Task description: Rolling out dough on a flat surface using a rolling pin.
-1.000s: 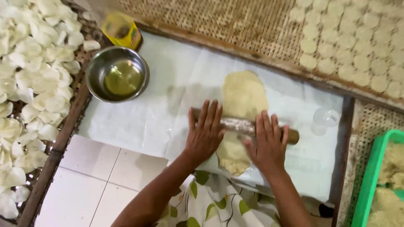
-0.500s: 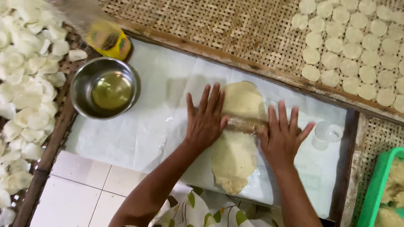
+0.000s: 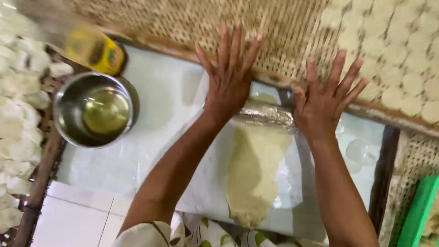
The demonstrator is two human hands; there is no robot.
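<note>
A steel bowl [image 3: 93,110] at the left holds a shallow pool of yellowish oil. Just beyond it lies a yellow bottle [image 3: 93,49], blurred and partly cut off. At the far right a woven tray [image 3: 292,32] carries rows of pale dough rounds [image 3: 402,68]; at the left edge another tray holds heaped white pieces [image 3: 20,119]. A green bin [image 3: 418,212] shows only its rim at the near right corner.

The dough [image 3: 256,169], a long pale sheet, lies on a white plastic sheet [image 3: 160,137] and runs from the near edge up to the rolling pin [image 3: 267,112]. The pin lies crosswise at the dough's far end, wrapped in clear film.

The left hand [image 3: 231,73] is flat, fingers spread and straight, heel pressed on the pin's left part, fingers reaching over the woven tray. The right hand [image 3: 327,98] is likewise flat and splayed, heel on the pin's right part. Neither hand curls around anything.

Both ends of the pin are hidden under the palms. A clear round thing [image 3: 361,151] right of the dough is hard to make out.
</note>
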